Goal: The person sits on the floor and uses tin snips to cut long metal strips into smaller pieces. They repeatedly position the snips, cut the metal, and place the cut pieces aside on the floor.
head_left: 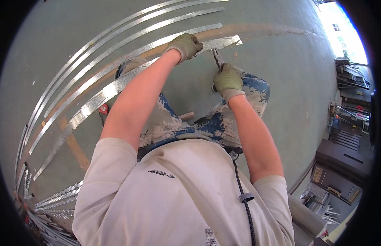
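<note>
A long shiny sheet-metal strip (100, 96) runs in front of me, from lower left up to its pointed end on the right. My left hand (185, 46), in a greenish work glove, has its fingers curled at the strip's near edge, partly hiding it. My right hand (229, 80), gloved alike, is closed round a pair of tin snips (218, 59); the handles are hidden in the palm. The snips' jaws point away from me, parted, at the strip's near edge close to its right end. I cannot tell whether they touch the metal.
Several more metal strips (129, 37) lie roughly parallel on the green floor (289, 102) beyond. A red tape measure (103, 109) is by my left arm, a small block (186, 116) between my legs. Metal racks and parts (352, 78) stand at right; more metal pieces (61, 199) lie lower left.
</note>
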A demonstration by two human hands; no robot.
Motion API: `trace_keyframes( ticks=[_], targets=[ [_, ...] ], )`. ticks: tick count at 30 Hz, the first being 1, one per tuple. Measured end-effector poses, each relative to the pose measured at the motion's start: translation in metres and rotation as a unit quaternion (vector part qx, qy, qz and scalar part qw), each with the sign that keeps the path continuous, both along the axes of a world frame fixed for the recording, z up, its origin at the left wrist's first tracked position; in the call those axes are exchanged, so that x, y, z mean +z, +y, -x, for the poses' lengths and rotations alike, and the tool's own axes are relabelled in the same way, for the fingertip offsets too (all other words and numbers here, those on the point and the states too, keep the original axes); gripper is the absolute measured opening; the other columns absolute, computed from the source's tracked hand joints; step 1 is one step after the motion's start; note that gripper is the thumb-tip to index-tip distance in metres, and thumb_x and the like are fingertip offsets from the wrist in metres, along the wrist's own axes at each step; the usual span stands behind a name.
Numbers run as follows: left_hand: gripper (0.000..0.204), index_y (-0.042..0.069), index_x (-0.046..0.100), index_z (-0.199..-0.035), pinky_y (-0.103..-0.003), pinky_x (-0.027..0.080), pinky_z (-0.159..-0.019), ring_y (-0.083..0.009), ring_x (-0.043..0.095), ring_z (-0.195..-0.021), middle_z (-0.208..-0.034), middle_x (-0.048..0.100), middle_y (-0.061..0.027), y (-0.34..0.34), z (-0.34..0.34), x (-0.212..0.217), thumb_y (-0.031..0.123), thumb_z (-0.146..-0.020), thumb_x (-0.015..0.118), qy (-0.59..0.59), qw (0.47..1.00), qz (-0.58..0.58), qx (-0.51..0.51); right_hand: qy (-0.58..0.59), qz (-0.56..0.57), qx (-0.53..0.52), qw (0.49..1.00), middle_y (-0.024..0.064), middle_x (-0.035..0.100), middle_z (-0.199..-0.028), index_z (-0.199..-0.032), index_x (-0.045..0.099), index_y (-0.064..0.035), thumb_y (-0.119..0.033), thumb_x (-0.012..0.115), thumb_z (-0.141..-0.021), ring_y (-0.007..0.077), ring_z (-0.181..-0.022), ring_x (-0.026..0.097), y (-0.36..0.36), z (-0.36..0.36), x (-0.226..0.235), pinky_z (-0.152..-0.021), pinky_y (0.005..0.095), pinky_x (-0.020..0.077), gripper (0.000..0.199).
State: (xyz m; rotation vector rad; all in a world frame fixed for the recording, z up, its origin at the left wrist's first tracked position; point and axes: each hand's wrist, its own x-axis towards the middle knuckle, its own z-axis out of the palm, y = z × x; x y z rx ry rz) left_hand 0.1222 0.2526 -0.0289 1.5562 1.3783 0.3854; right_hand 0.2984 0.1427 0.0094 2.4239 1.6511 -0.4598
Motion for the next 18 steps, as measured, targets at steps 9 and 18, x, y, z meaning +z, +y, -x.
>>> trace_keyframes(
  ticks=[9, 18],
  targets=[
    [0.053, 0.004, 0.066, -0.136, -0.035, 0.054, -0.097, -0.0244, 0.071, -0.109, -0.12, 0.074, -0.0166, -0.04, 0.033, 0.075, 0.037, -0.095, 0.07, 0.046, 0.993, -0.109, 0.011, 0.073, -0.099, 0.048, 0.991, 0.02, 0.067, -0.119, -0.118, 0.06, -0.0098, -0.028, 0.061, -0.095, 0.043, -0.114, 0.065, -0.008, -0.014, 0.011, -0.09, 0.0548, 0.0539, 0.029],
    [0.066, 0.009, 0.067, -0.139, -0.037, 0.048, -0.112, -0.0292, 0.067, -0.125, -0.129, 0.072, -0.0186, -0.105, 0.131, 0.079, 0.053, -0.09, 0.076, 0.114, 0.992, -0.034, 0.05, 0.077, -0.178, 0.088, 0.977, 0.0176, 0.067, -0.116, -0.123, 0.058, -0.0125, -0.03, 0.065, -0.094, 0.0434, -0.116, 0.062, -0.012, -0.017, 0.021, -0.088, 0.0545, 0.0551, 0.034]
  ],
)
